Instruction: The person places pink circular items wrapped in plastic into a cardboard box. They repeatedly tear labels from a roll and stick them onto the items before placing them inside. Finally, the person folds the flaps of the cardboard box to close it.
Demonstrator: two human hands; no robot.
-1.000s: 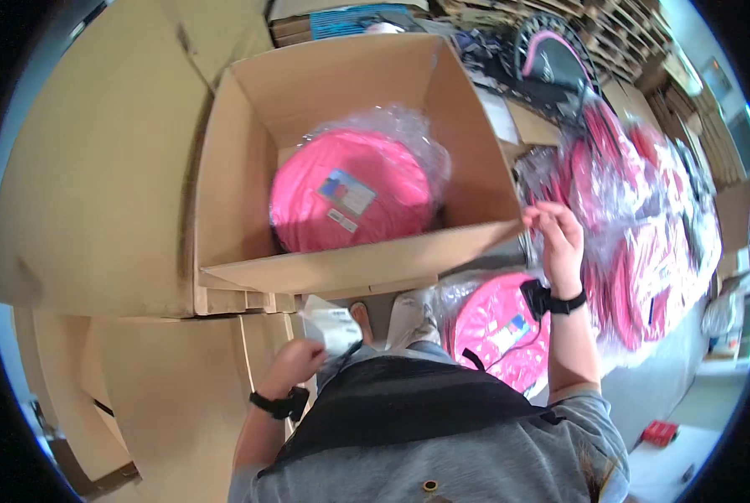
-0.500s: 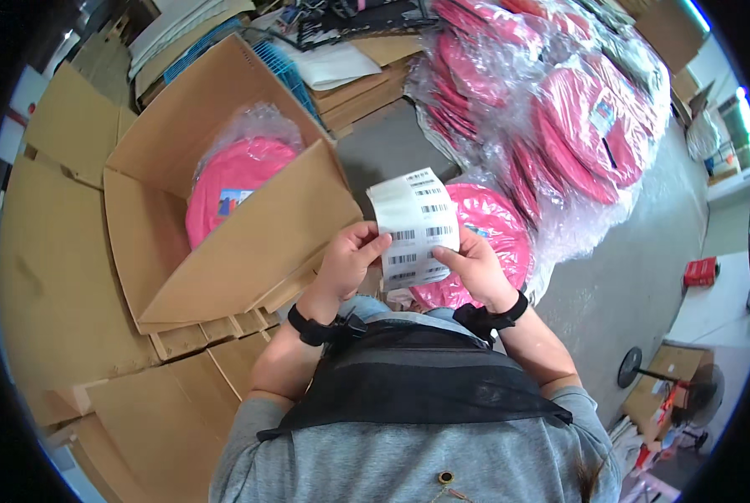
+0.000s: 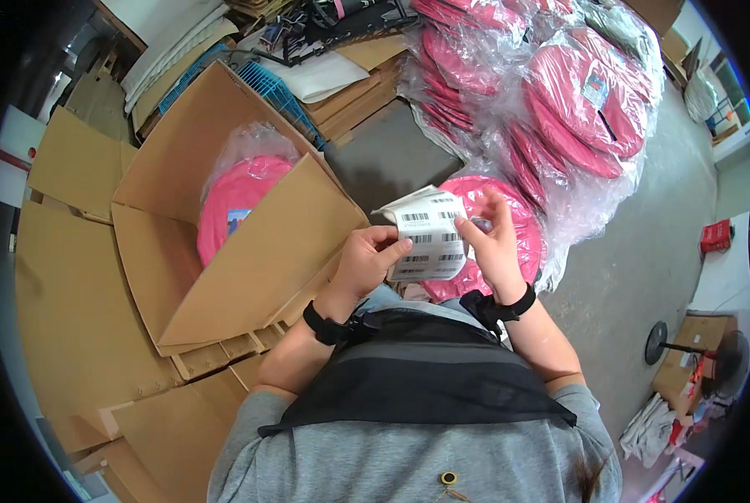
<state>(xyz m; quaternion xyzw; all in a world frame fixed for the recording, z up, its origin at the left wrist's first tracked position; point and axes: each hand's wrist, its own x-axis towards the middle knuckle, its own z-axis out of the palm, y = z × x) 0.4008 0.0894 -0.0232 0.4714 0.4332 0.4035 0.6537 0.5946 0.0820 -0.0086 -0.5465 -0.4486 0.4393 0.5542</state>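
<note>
A sheet of white barcode labels, folded over at its top left, is held in front of my body. My left hand grips its left edge between thumb and fingers. At the sheet's right edge, my right hand has its fingers raised and apart from the thumb, whose tip is close to or touching the labels. Behind the sheet lies a round pink item in clear plastic, partly hidden by the labels and my right hand. Black bands circle both wrists.
At left an open cardboard box holds a pink plastic-wrapped item. A large pile of pink wrapped items fills the far right. Flat cardboard lies left of the box. A black fan stands on the right.
My right hand has lifted its fingers off the label sheet and spread them upward. The sheet's top has bent over, and it stays in my left hand. The whole view has shifted slightly.
</note>
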